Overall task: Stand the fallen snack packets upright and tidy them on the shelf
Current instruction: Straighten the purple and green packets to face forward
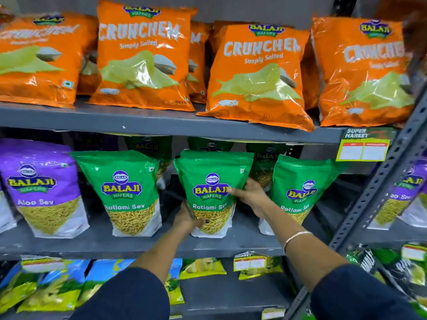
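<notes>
Green foil fills the grip of both hands: the left hand (188, 219) clasps the lower left edge of the middle Ratlami Sev packet (212, 192), fingers curled round its side and thumb on the clear window, while the right hand (250, 195) closes on the packet's right edge higher up, fingertips pressed onto the front beside the logo. A thin bangle (294, 239) sits on the right forearm, and dark sleeves cover both arms nearer the camera. The packet stands upright on the grey middle shelf (138, 244), its base on the board.

Just to its right stands a second green packet (300, 190), leaning slightly and partly hidden by the right wrist. To the left, apart from it, stands a third green packet (129, 192), and further left a purple Aloo Sev packet (44, 188). More green packets show in a far row behind.

On the shelf above, orange Crunchem bags (143, 56) stand in a loose row, some tilted. A price label (364, 148) hangs from that shelf's edge at the right. The bottom shelf holds blue and yellow packets (57, 287), blurred.
</notes>
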Demonstrator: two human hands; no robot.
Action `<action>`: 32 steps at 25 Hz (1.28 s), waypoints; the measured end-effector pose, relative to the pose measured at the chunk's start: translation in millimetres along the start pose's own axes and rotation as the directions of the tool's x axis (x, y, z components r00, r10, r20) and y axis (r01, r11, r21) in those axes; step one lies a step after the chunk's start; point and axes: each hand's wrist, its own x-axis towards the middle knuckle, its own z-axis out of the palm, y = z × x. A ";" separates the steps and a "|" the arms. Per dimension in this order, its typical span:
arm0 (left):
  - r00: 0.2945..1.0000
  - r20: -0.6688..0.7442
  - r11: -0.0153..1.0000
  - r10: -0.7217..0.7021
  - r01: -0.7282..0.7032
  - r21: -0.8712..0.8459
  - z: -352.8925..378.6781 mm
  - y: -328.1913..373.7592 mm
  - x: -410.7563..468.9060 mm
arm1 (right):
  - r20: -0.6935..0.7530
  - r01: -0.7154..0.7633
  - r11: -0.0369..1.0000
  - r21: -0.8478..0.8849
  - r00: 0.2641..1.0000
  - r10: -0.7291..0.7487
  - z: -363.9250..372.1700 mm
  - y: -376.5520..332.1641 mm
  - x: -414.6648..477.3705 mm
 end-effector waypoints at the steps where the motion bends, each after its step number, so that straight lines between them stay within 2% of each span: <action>1: 1.000 0.007 1.000 0.007 -0.007 0.020 2.6 1.5 -0.7 | 0.029 -0.046 0.998 -0.052 0.998 0.048 -1.3 10.1 -5.6; 3: 1.000 0.021 0.999 0.006 -0.006 0.032 8.8 4.1 -3.7 | 0.013 -0.098 0.988 -0.122 0.995 0.101 -1.8 26.4 -11.1; 7: 1.000 0.020 1.000 -0.003 0.003 0.016 12.0 6.7 -4.7 | -0.059 -0.065 0.986 -0.152 0.997 0.057 5.0 32.6 -11.3; 8: 1.000 0.026 1.000 -0.009 0.009 -0.006 11.4 7.0 -6.6 | -0.072 -0.101 0.971 -0.215 0.994 0.087 5.4 33.9 -12.2; 9: 0.999 0.038 1.000 -0.020 0.021 -0.020 10.0 6.4 -10.6 | -0.081 -0.194 0.926 -0.323 0.981 0.177 4.5 37.1 -14.1; 10: 0.999 0.043 0.999 -0.033 0.034 -0.002 6.2 2.7 -16.4 | -0.085 -0.325 0.820 -0.471 0.942 0.324 4.4 40.7 -17.1; 11: 0.997 0.048 0.998 -0.055 0.054 0.022 -2.5 -3.0 -23.1 | -0.071 -0.442 0.668 -0.598 0.860 0.505 6.5 44.5 -21.6; 12: 0.992 0.074 0.995 -0.098 0.096 0.037 -16.1 -12.7 -28.1 | -0.028 -0.525 0.536 -0.661 0.732 0.681 13.2 45.6 -28.1; 13: 0.970 0.158 0.983 -0.182 0.176 0.056 -35.9 -21.7 -33.2 | 0.048 -0.557 0.476 -0.680 0.614 0.788 24.6 47.2 -32.5; 14: 0.909 0.281 0.952 -0.306 0.286 0.113 -60.8 -31.1 -37.1 | 0.127 -0.543 0.473 -0.694 0.555 0.822 41.6 48.9 -31.7; 15: 0.803 0.391 0.893 -0.450 0.404 0.198 -89.0 -39.5 -38.5 | 0.188 -0.487 0.502 -0.715 0.557 0.809 62.3 48.2 -28.0; 16: 0.712 0.409 0.821 -0.570 0.495 0.284 -116.5 -50.4 -37.3 | 0.218 -0.399 0.551 -0.733 0.629 0.746 85.2 49.2 -22.8; 17: 0.692 0.357 0.778 -0.628 0.539 0.323 -142.4 -58.5 -37.0 | 0.234 -0.301 0.611 -0.733 0.731 0.641 108.8 50.8 -16.5; 18: 0.734 0.256 0.773 -0.629 0.555 0.309 -163.2 -64.6 -34.6 | 0.240 -0.198 0.685 -0.701 0.839 0.488 134.5 50.1 -11.9; 19: 0.824 0.110 0.820 -0.556 0.521 0.236 -175.6 -71.2 -28.8 | 0.239 -0.110 0.753 -0.648 0.910 0.339 155.5 50.5 -6.5; 20: 0.915 -0.031 0.903 -0.402 0.401 0.153 -182.1 -76.0 -23.4 | 0.252 -0.062 0.813 -0.579 0.935 0.250 175.0 49.7 -1.6; 21: 0.951 -0.116 0.952 -0.287 0.297 0.070 -183.6 -75.9 -20.1 | 0.253 -0.046 0.872 -0.487 0.948 0.191 191.8 52.0 4.9; 23: 0.969 -0.170 0.984 -0.178 0.173 -0.044 -176.2 -73.9 -14.8 | 0.215 -0.054 0.936 -0.349 0.967 0.136 211.7 52.3 15.9; 24: 0.968 -0.188 0.986 -0.164 0.155 -0.065 -173.4 -74.3 -12.6 | 0.169 -0.070 0.942 -0.328 0.977 0.132 214.9 52.1 16.4; 27: 0.970 -0.200 0.990 -0.135 0.125 -0.064 -164.7 -82.7 -6.7 | 0.079 -0.061 0.930 -0.363 0.992 0.096 210.7 58.8 16.9; 30: 0.969 -0.203 0.990 -0.143 0.141 -0.024 -166.2 -76.2 -12.3 | 0.080 -0.086 0.916 -0.391 0.989 0.127 207.1 52.7 12.6; 32: 0.976 -0.164 0.989 -0.142 0.133 -0.064 -163.5 -71.8 -15.3 | 0.046 -0.037 0.907 -0.420 0.997 0.062 211.0 46.3 7.2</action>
